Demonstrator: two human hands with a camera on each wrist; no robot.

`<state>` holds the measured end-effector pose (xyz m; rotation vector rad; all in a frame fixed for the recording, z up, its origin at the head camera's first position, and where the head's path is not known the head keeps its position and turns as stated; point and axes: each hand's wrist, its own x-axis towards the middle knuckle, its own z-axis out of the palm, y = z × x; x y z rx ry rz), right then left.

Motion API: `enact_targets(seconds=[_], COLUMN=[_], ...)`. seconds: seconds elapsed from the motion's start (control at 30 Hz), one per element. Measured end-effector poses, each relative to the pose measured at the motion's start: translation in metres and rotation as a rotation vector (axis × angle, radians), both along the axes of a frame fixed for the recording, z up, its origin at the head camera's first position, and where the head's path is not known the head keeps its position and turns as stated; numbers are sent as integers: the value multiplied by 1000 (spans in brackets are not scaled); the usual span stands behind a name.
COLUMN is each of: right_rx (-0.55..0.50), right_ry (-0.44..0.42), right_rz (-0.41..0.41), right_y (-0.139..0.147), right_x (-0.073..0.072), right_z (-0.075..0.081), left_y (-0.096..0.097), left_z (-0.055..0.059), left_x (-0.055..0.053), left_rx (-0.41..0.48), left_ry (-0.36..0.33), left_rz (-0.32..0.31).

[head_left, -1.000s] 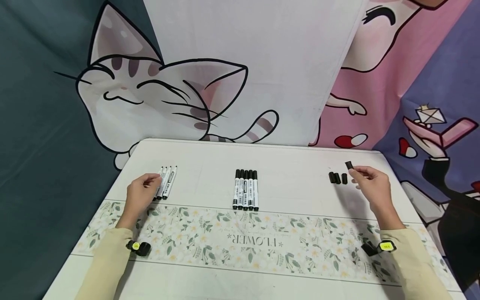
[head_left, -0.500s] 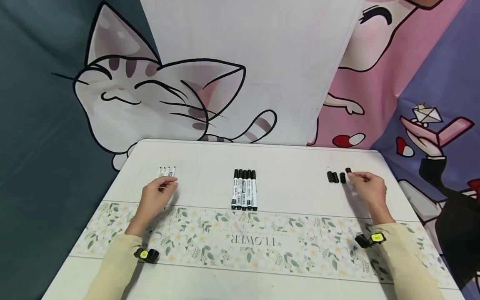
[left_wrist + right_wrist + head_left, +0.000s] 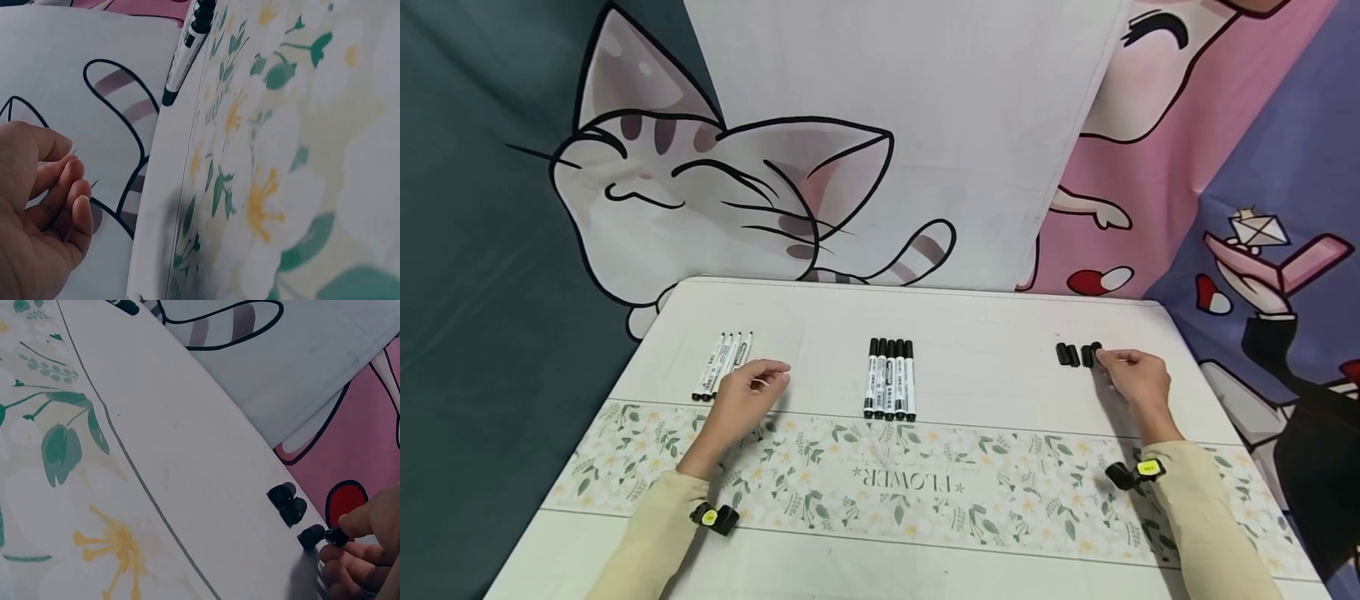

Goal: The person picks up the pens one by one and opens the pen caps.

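My right hand (image 3: pixel 1135 383) pinches a black marker cap (image 3: pixel 337 535) between thumb and fingers, low at the table. Close to its left lie three other black caps (image 3: pixel 1074 356), side by side in a row. My left hand (image 3: pixel 748 396) holds nothing; its fingers are loosely curled over the table, as the left wrist view also shows. Behind and left of it rest several uncapped white markers (image 3: pixel 718 362), tips pointing away, partly covered by the hand. In the middle, several capped markers (image 3: pixel 891 379) with black caps lie in a neat row.
A white table (image 3: pixel 985 367) carries a floral band (image 3: pixel 820 475) across its front half. Curtains with cartoon prints (image 3: pixel 985 150) hang right behind the back edge. A small black camera (image 3: pixel 722 520) sits on the left wrist and another camera (image 3: pixel 1120 476) on the right.
My right hand has lowered the cap to the table beside the three others. My left hand has moved right, away from the uncapped markers, uncovering most of them.
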<state>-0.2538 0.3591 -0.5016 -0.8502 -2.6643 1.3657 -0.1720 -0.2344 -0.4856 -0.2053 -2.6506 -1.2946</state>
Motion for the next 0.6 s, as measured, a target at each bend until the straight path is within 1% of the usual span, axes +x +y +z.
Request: enact_targets(seconds=[0.07, 0.23, 0.33, 0.6], right_rx=[13, 50, 60, 70], right_ry=[-10, -30, -31, -52], right_rz=[16, 61, 80, 118], right_y=[0, 0, -1, 1], right_x=[1, 3, 3, 2], right_z=[0, 1, 2, 5], left_y=[4, 15, 23, 45], left_z=[-1, -4, -4, -7], left_x=[0, -4, -6, -14], left_rx=[8, 21, 32, 13], left_ry=[-2, 2, -7, -36], left_rz=[-18, -41, -53, -89])
